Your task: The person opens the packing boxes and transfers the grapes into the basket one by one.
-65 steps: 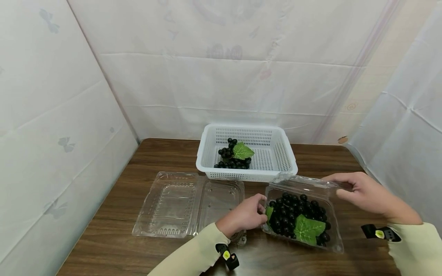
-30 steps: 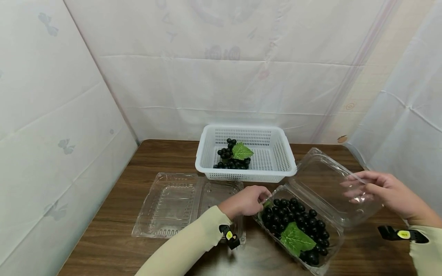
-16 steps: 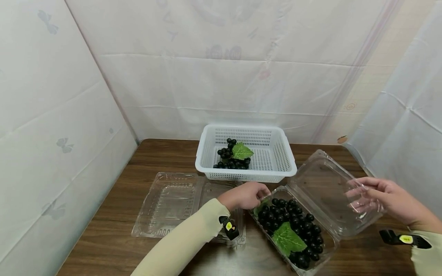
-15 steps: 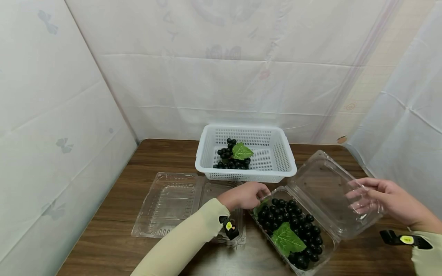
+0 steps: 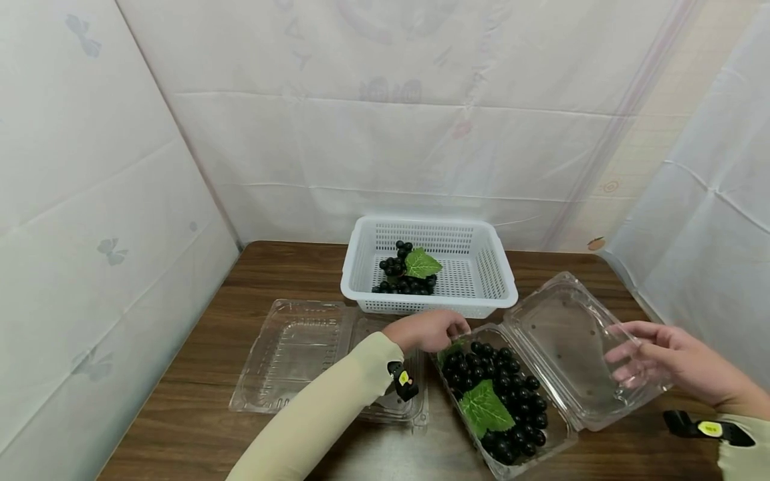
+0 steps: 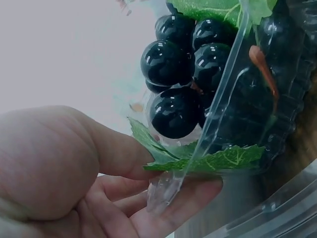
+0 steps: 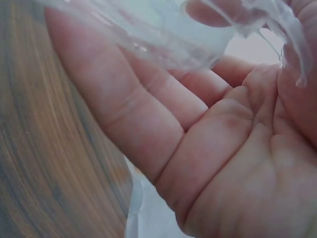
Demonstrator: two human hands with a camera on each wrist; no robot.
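A clear plastic clamshell box point(image 5: 561, 435) sits turned at an angle on the table, full of black grapes point(image 5: 520, 404) with a green leaf point(image 5: 486, 407) on top. My left hand point(image 5: 426, 331) pinches its far left corner; in the left wrist view the thumb lies by a second leaf point(image 6: 218, 159), fingers under the rim. My right hand point(image 5: 680, 361) holds the box's lid point(image 5: 559, 334) by its outer edge, thumb on one face and fingers behind the clear plastic. The lid leans open to the right, hinged to the box.
Another clear clamshell point(image 5: 309, 354) lies open at the left, partly behind my left forearm. At the back stands a white slotted basket point(image 5: 499, 294) with a bunch of black grapes point(image 5: 394, 267) and a leaf. White sheeting point(image 5: 385, 153) surrounds the wooden table.
The lid has swung from over the back of the grapes to open at the right. The box has turned clockwise and shifted left. Lately the right hand has lowered the lid slightly.
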